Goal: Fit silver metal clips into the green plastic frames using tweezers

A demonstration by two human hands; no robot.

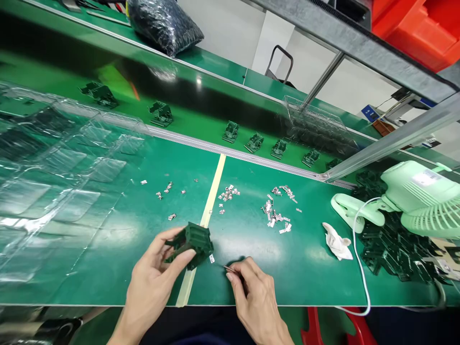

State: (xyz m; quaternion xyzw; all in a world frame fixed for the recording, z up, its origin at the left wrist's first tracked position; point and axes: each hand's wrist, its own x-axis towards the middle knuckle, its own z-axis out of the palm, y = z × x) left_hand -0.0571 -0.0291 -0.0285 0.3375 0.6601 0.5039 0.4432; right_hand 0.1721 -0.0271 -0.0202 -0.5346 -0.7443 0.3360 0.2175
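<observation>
In the head view, our left hand point(153, 273) holds the dark green block point(197, 239) above the bench point(302, 278), over the near part of the pale tape point(215, 184). Our thumb presses on its near side and the other fingers curl behind it, so they are clamped on the block. A small silver clip point(212, 258) shows right at the block's lower right edge; we cannot tell if it touches.

Our right hand point(253, 287) is well apart from the left, near the front edge. Thumb and forefinger are pinched together on a thin pin point(229, 269), whose tip points towards the block without touching it.

Beyond our hands, loose metal bits point(229, 193) lie on both sides of the tape, with a larger heap point(275, 215) farther right. Clear trays point(68, 191) cover the left of the bench. Past the rail point(230, 147), more green blocks point(160, 114) sit spaced in a row on the belt point(201, 122). On the right are a crumpled white cloth point(338, 243), a light green fan point(419, 191) with its white cord point(360, 268), and a dark pile point(391, 249) of parts.
</observation>
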